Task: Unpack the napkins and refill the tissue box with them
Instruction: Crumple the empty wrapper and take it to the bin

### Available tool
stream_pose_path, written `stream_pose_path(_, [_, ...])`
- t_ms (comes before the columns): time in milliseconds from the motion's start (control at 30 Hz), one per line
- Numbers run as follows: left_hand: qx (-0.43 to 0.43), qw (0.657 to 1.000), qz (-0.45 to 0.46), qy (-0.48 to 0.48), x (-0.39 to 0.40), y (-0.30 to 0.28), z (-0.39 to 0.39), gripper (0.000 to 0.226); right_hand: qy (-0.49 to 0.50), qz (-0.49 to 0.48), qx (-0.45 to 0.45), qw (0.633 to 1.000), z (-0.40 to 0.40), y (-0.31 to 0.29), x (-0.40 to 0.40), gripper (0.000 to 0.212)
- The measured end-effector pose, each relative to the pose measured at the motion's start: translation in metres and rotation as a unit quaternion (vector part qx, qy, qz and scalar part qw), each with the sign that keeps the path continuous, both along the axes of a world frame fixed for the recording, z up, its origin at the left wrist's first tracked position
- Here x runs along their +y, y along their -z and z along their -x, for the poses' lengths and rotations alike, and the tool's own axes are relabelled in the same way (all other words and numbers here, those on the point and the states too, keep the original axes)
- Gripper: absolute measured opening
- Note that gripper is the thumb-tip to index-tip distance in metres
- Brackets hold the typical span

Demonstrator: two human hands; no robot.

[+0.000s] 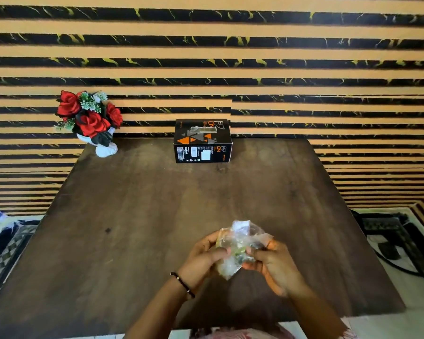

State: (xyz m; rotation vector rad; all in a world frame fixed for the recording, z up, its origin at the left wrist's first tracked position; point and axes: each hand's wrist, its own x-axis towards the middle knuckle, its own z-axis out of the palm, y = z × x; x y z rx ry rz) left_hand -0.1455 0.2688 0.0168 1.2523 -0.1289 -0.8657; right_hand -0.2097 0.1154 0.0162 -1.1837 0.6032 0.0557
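Gripping a clear plastic napkin packet (240, 248) low in the frame's centre, the left hand (203, 259) and right hand (277, 264) curl their fingers round its two sides above the dark wooden table (132, 216). Farther up, centre, stands the black tissue box (202, 141); red roses in a white vase (91, 121) occupy the upper left.

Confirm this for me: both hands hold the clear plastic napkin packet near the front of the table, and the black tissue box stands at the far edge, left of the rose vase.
One detail is wrong. The head view shows the black tissue box at the table's far edge to the right of the rose vase, not left of it. The rest stands: left hand and right hand both hold the clear plastic napkin packet near the front.
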Motion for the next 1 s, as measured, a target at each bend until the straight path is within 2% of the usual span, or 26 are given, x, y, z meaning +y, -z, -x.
stream_pose_path(100, [-0.088,0.991,-0.036,0.097,0.001,0.000,0.012,0.052,0.037,-0.073,0.011,0.997,0.018,0.002,-0.010,0.023])
stream_pose_path(167, [-0.145,0.982,-0.080,0.088,-0.008,0.001,0.022,0.049,0.032,-0.099,0.013,0.994,0.032,0.002,-0.016,0.024])
stream_pose_path(333, [-0.127,0.985,-0.113,0.035,-0.051,0.000,0.054,0.026,0.049,-0.072,-0.015,0.996,0.076,-0.005,-0.039,0.027])
stream_pose_path(467, [-0.100,0.987,-0.122,-0.001,-0.095,-0.001,0.094,0.024,0.061,0.078,-0.072,0.993,0.124,-0.013,-0.066,0.025])
stream_pose_path(533, [-0.070,0.992,-0.108,-0.010,-0.124,-0.005,0.124,0.028,0.078,0.183,-0.088,0.976,0.153,-0.013,-0.088,0.040])
stream_pose_path(600, [-0.035,0.995,-0.096,-0.023,-0.152,-0.009,0.155,0.027,0.078,0.319,-0.110,0.938,0.184,-0.010,-0.113,0.049])
stream_pose_path(667, [0.006,0.996,-0.077,-0.039,-0.179,-0.013,0.185,0.024,0.059,0.424,-0.133,0.894,0.218,-0.007,-0.134,0.040])
stream_pose_path(733, [0.040,0.996,-0.053,-0.051,-0.208,-0.018,0.216,0.031,0.050,0.454,-0.153,0.876,0.252,-0.008,-0.156,0.038])
stream_pose_path(833, [0.106,0.992,-0.043,-0.056,-0.248,-0.027,0.260,0.034,0.039,0.474,-0.176,0.862,0.299,-0.013,-0.188,0.058])
stream_pose_path(900, [0.146,0.987,-0.055,-0.049,-0.273,-0.034,0.285,0.028,0.008,0.515,-0.139,0.846,0.328,-0.016,-0.207,0.071])
stream_pose_path(1000, [0.167,0.983,-0.071,-0.023,-0.300,-0.040,0.309,0.029,0.044,0.593,-0.079,0.800,0.357,-0.014,-0.230,0.062])
